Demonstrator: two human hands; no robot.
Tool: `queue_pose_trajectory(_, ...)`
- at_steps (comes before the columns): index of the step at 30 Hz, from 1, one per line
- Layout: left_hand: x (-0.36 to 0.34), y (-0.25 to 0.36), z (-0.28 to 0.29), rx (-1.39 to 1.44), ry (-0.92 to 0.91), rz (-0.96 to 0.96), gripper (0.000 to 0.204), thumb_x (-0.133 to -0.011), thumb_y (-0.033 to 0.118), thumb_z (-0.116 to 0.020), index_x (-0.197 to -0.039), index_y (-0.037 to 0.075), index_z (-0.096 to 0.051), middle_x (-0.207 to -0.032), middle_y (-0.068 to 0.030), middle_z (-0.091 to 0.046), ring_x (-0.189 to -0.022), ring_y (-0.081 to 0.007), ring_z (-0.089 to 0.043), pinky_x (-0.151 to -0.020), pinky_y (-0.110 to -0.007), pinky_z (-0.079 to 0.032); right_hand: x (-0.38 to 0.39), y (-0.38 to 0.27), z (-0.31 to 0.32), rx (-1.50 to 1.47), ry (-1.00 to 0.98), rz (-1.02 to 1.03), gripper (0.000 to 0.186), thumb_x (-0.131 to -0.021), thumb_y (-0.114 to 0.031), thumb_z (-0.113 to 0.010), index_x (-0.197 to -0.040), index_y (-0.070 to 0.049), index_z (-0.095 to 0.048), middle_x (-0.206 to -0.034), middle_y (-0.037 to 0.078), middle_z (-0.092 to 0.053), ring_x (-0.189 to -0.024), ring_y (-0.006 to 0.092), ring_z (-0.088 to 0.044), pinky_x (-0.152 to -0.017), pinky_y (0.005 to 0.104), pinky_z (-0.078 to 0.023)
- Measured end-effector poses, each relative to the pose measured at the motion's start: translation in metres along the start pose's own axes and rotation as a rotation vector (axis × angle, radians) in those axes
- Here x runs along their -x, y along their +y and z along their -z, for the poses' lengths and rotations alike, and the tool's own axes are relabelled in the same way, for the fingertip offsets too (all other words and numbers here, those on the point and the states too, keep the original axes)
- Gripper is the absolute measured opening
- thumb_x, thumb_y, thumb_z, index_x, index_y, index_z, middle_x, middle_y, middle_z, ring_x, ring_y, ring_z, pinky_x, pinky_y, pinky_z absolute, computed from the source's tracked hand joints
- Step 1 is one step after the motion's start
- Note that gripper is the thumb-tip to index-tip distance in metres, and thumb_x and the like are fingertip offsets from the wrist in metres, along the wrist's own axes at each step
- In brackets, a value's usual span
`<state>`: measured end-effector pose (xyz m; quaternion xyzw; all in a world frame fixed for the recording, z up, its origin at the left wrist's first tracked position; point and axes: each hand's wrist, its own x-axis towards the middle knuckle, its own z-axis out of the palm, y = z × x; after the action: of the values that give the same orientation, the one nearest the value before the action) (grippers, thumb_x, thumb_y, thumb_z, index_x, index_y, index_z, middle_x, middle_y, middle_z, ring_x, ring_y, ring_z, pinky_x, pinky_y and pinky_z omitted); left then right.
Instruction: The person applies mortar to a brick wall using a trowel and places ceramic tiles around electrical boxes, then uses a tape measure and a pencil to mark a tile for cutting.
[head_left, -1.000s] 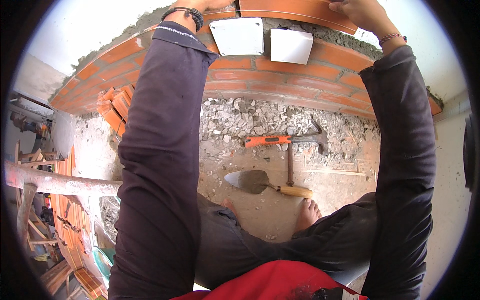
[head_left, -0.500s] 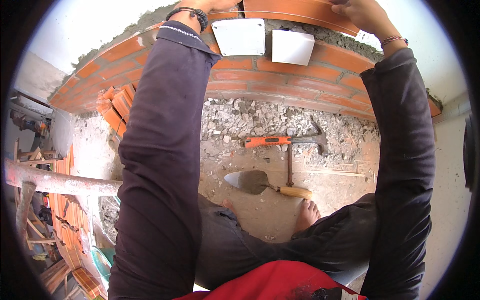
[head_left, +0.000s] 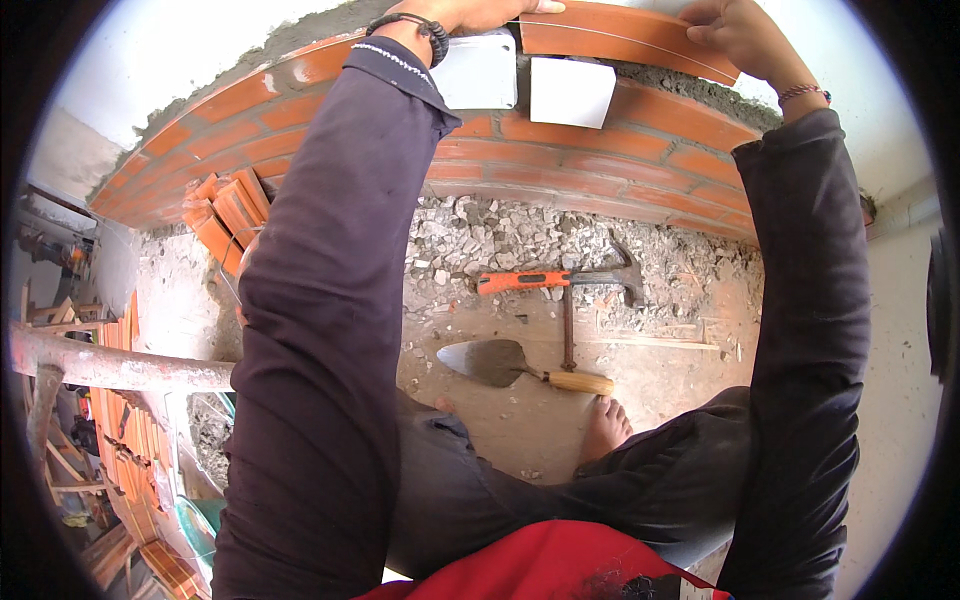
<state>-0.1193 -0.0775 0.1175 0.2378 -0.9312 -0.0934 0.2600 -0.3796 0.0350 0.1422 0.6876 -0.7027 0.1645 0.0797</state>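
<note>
My left hand (head_left: 470, 14), partly cut off at the top edge, grips the left end of a long orange brick (head_left: 610, 35) with its fingertips. Opposite it, my right hand (head_left: 735, 35) is closed on the right end, thumb on the front face. A thin string crosses that brick. Just below, a white plate (head_left: 478, 78) and a white block (head_left: 570, 92) sit on the orange brick wall (head_left: 530, 150), with grey mortar to their right. On the rubble below lie an orange-handled hammer (head_left: 530, 280), a rusty bar (head_left: 568, 330) and a wooden-handled trowel (head_left: 480, 362).
Stacked orange bricks (head_left: 225, 215) lean at the wall's left. A pale, stained pole (head_left: 130, 365) runs sideways beside my left arm, with wood pieces and more bricks (head_left: 130, 450) beyond. A white wall (head_left: 890, 420) stands at the right. My bare foot (head_left: 607, 430) rests near the trowel.
The brick in my hands has shifted rightward along the wall top, leaving a wider gap at its left. Both hands have moved right with it, and the view has shifted slightly.
</note>
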Motion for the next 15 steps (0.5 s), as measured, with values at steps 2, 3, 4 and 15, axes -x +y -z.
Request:
queue_pose_trajectory(2,-0.004,0.008,0.004,-0.001,-0.001,-0.012,0.024,-0.084,0.02,-0.073,-0.098,0.001,-0.075,-0.093,-0.0188,-0.073,-0.087,-0.0288,-0.07,-0.081,-0.036,-0.053,0.005,-0.002,0.013,0.029,-0.018,-0.026,0.025,-0.072,-0.012,-0.072,-0.095,-0.002,-0.076,-0.087,0.018,-0.072,-0.079,0.0291,-0.069,-0.077,0.0374,-0.054)
queue_pose_trajectory(3,-0.006,0.01,0.005,-0.005,0.0,-0.02,0.024,-0.083,0.02,-0.073,-0.098,0.001,-0.075,-0.093,-0.0189,-0.073,-0.087,-0.0288,-0.07,-0.081,-0.036,-0.053,0.007,-0.003,0.017,0.035,-0.02,-0.031,0.025,-0.073,-0.013,-0.072,-0.095,-0.002,-0.076,-0.088,0.018,-0.073,-0.08,0.0291,-0.069,-0.077,0.0376,-0.054)
queue_pose_trajectory(4,-0.005,0.011,0.007,-0.02,-0.003,-0.017,0.024,-0.083,0.02,-0.073,-0.098,0.001,-0.075,-0.093,-0.019,-0.073,-0.087,-0.0287,-0.07,-0.081,-0.036,-0.053,0.007,-0.004,0.016,0.027,-0.023,-0.028,0.026,-0.073,-0.014,-0.072,-0.096,-0.002,-0.076,-0.09,0.018,-0.073,-0.081,0.0292,-0.069,-0.078,0.0379,-0.054)
queue_pose_trajectory(15,0.0,0.006,0.012,-0.035,-0.036,-0.019,0.022,-0.083,0.019,-0.073,-0.097,0.003,-0.075,-0.092,-0.0171,-0.074,-0.086,-0.0272,-0.07,-0.081,-0.036,-0.054,0.003,-0.003,0.007,0.02,-0.061,-0.004,0.026,-0.074,-0.016,-0.074,-0.097,-0.003,-0.076,-0.093,0.016,-0.074,-0.086,0.0284,-0.07,-0.08,0.0374,-0.055)
